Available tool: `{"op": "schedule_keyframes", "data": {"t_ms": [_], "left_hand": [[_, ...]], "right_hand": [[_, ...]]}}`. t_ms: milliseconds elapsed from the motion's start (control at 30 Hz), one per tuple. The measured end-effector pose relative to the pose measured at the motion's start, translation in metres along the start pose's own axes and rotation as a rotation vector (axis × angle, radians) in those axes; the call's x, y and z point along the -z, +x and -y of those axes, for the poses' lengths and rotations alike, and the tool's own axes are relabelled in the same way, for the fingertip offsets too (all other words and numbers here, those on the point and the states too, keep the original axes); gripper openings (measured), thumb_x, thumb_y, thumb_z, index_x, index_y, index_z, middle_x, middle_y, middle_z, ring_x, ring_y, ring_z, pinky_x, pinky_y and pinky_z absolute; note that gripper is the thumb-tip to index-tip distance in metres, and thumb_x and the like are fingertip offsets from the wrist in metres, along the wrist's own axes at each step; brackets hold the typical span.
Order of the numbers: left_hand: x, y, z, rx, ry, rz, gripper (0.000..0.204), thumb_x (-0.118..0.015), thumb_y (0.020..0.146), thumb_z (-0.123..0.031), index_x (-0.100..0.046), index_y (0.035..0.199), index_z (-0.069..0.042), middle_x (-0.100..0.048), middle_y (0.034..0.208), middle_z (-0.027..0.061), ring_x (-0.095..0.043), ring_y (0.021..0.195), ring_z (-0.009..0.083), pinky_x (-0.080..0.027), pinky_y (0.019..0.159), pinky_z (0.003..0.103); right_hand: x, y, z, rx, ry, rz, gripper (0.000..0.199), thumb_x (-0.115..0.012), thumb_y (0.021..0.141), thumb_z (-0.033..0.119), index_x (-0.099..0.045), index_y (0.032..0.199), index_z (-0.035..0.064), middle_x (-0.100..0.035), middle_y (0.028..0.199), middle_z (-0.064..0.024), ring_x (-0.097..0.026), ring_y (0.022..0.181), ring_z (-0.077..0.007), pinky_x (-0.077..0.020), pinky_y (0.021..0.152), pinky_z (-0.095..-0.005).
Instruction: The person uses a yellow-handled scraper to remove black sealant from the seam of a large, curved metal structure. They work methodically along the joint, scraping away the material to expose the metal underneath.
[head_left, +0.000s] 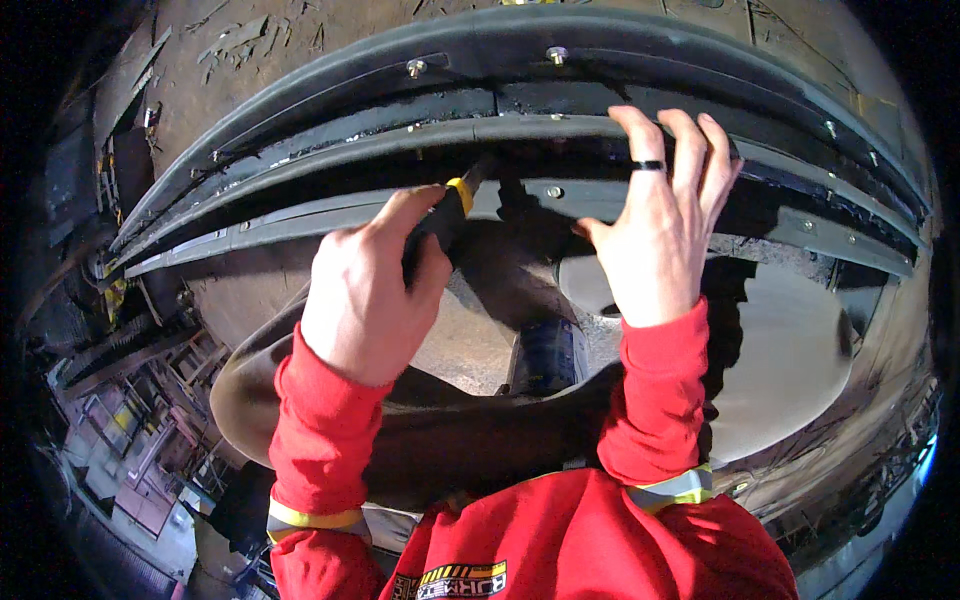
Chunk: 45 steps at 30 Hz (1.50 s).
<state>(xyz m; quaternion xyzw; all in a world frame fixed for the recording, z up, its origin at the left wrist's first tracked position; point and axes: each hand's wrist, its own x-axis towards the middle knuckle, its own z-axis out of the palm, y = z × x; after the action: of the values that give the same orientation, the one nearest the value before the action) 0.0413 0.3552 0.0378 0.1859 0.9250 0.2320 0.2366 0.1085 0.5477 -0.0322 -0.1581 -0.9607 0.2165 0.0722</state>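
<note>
My left hand [372,285] is closed around a black and yellow utility knife [452,212]. Its blade points up and right, over the dark gap between two long curved dark strips. My right hand [655,215], with a black ring on one finger, is spread out, fingertips at the middle curved strip [480,129] and thumb toward the near strip [300,217]. Whether those fingertips press on the strip is hard to tell. The far curved strip [480,38] carries bolts with nuts, among them one bolt [557,57] near its middle.
Below my hands lie large smooth grey curved surfaces [790,350], partly in shadow. A blue object [550,355] shows between my forearms. Brown ground with scattered debris [240,45] lies beyond the strips. At lower left stands a clutter of metal frames and pinkish parts [150,480].
</note>
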Motion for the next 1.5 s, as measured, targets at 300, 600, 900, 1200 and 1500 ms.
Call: {"op": "schedule_keyframes", "data": {"t_ms": [300, 600, 900, 1200, 1500], "left_hand": [[0.007, 0.007, 0.008, 0.054, -0.066, 0.101, 0.037, -0.056, 0.078, 0.002, -0.058, 0.115, 0.001, -0.061, 0.074, 0.0204, -0.061, 0.061, 0.0366, -0.049, 0.058, 0.041], [0.014, -0.013, -0.008, 0.145, 0.004, 0.292, 0.067, -0.055, 0.067, 0.004, -0.048, 0.134, 0.001, -0.057, 0.079, 0.0156, -0.057, 0.059, 0.0302, -0.049, 0.052, 0.039], [0.012, -0.019, 0.003, 0.151, -0.037, 0.317, 0.069, -0.058, 0.067, -0.001, -0.047, 0.135, -0.001, -0.061, 0.088, 0.0143, -0.06, 0.062, 0.0265, -0.048, 0.048, 0.037], [0.012, -0.02, 0.011, 0.089, -0.087, 0.306, 0.062, -0.058, 0.074, -0.001, -0.048, 0.136, -0.002, -0.062, 0.095, 0.0119, -0.062, 0.065, 0.0231, -0.052, 0.048, 0.032], [0.024, -0.02, 0.017, 0.114, -0.129, 0.358, 0.056, -0.058, 0.073, 0.0, -0.052, 0.129, 0.001, -0.062, 0.119, 0.0131, -0.066, 0.076, 0.0236, -0.055, 0.055, 0.031]], "right_hand": [[0.005, 0.012, 0.01, -0.093, -0.086, 0.156, 0.088, -0.088, 0.042, 0.005, -0.051, 0.121, 0.0115, -0.043, 0.126, -0.0147, -0.035, 0.126, -0.0361, -0.0313, 0.105, -0.0481], [0.002, 0.022, 0.011, -0.031, -0.141, 0.161, 0.094, -0.09, 0.039, 0.017, -0.05, 0.123, 0.0086, -0.048, 0.122, -0.0139, -0.041, 0.121, -0.035, -0.0288, 0.104, -0.0494], [-0.002, 0.021, 0.009, 0.0, -0.277, 0.222, 0.101, -0.09, 0.036, 0.019, -0.048, 0.128, 0.0089, -0.048, 0.128, -0.0151, -0.039, 0.124, -0.0365, -0.0273, 0.107, -0.0505], [-0.001, 0.02, 0.011, -0.016, -0.302, 0.25, 0.106, -0.091, 0.034, 0.018, -0.047, 0.131, 0.0082, -0.047, 0.128, -0.0143, -0.036, 0.127, -0.0364, -0.0292, 0.108, -0.0505], [0.0, 0.021, 0.009, -0.002, -0.306, 0.257, 0.104, -0.091, 0.031, 0.013, -0.05, 0.127, 0.0105, -0.049, 0.127, -0.0141, -0.04, 0.124, -0.0381, -0.0318, 0.106, -0.0523]]}}
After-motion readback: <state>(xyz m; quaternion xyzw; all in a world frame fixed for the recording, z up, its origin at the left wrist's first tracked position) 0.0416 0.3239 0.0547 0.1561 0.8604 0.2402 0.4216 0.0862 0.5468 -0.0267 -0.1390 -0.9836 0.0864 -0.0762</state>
